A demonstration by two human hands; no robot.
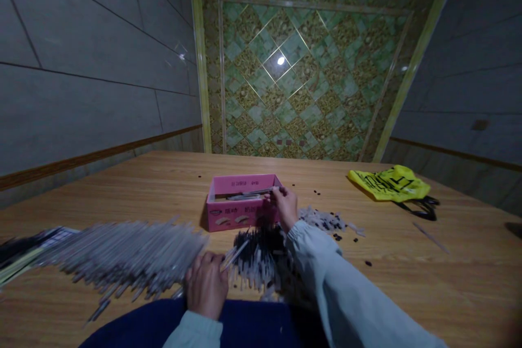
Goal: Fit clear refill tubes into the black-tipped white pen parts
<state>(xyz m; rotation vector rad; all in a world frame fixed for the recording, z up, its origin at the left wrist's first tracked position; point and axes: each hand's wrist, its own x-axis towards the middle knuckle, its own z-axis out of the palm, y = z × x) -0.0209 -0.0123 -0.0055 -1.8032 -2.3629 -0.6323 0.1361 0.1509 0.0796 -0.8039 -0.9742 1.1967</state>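
Note:
My left hand (207, 284) rests near the table's front edge, fingers curled round a clear pen barrel (235, 254) that points up and right. My right hand (284, 205) reaches out to the pink box (228, 216), fingers pinched on a thin pen part at the box's right rim. Inside the box lie several pens (249, 194). Left of my left hand spreads a big heap of clear pen barrels (122, 253). Between my hands lies a pile of black-tipped refills (258, 253).
Small black caps and clear bits (326, 221) are scattered right of the box. A yellow bag (387, 182) with black handles lies at the far right. A single thin stick (430, 237) lies near it. Dark packets (24, 247) sit at the left edge.

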